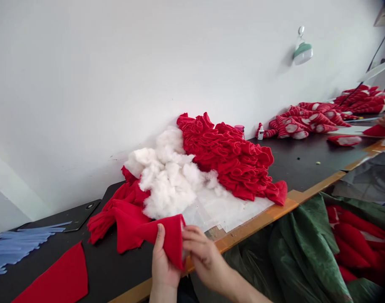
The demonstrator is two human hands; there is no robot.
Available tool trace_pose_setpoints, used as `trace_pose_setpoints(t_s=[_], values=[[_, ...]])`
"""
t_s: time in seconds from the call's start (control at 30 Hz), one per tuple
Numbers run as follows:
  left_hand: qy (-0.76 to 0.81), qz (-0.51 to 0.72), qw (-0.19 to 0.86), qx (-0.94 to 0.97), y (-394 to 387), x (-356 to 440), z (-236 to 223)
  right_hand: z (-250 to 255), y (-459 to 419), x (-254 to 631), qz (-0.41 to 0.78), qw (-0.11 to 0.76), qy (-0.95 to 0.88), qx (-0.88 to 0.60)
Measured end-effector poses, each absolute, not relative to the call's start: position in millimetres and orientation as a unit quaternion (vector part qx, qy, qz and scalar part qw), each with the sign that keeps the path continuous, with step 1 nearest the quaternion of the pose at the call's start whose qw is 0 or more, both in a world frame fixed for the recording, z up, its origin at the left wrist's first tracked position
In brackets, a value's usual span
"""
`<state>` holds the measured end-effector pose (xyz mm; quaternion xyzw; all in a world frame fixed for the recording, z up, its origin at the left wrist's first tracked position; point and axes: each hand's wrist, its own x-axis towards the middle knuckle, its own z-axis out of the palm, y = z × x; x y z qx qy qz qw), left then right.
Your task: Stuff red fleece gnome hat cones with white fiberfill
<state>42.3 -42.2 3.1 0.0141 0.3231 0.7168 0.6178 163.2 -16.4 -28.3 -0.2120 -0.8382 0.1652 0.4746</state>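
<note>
At the front edge of the black worktable (pixel 306 168): left hand (pixel 163 261) upright, thumb raised, pinches folded red fleece (pixel 169 237); right hand (pixel 205 261), fingers curled, grips its opposite edge. Both grips closed on soft cloth. Fleece lies just before fluffy white fibre stuffing (pixel 167 181), beside ruffled red fleece pile (pixel 225 160).

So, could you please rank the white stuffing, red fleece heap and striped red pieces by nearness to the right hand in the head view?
1. White stuffing, ahead.
2. Red fleece heap, ahead-right.
3. Striped red pieces, far right.
</note>
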Motion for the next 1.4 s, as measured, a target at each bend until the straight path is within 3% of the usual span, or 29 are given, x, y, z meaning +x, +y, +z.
trace_pose_setpoints(t_s=[0.13,0.23,0.4,0.53,0.8,1.0,1.13,1.3,1.4], values=[[0.321,0.754,0.573,0.002,-35,20,12,-40,76,218,0.107,0.418,-0.771,-0.468],[0.294,0.761,0.579,-0.010,-32,10,14,-51,135,250,0.121,0.404,-0.748,-0.513],[0.260,0.762,0.593,-0.006,-26,5,6,-63,146,252,0.240,0.367,-0.768,-0.467],[0.233,0.704,0.668,0.058,-19,12,-5,-59,122,239,0.363,0.365,-0.753,-0.410],[0.318,0.565,0.728,0.223,42,92,-20,-37,109,231,0.488,0.490,-0.630,-0.354],[0.332,0.559,0.739,0.178,67,113,-23,4,104,287,0.438,0.699,-0.461,-0.327],[0.297,0.601,0.726,0.152,59,97,-11,-2,45,294,0.431,0.644,-0.538,-0.331],[0.222,0.658,0.712,0.104,37,91,0,-28,-2,234,0.116,0.629,-0.698,-0.322],[0.204,0.667,0.708,0.114,23,89,-2,-33,2,197,0.061,0.673,-0.662,-0.325]])
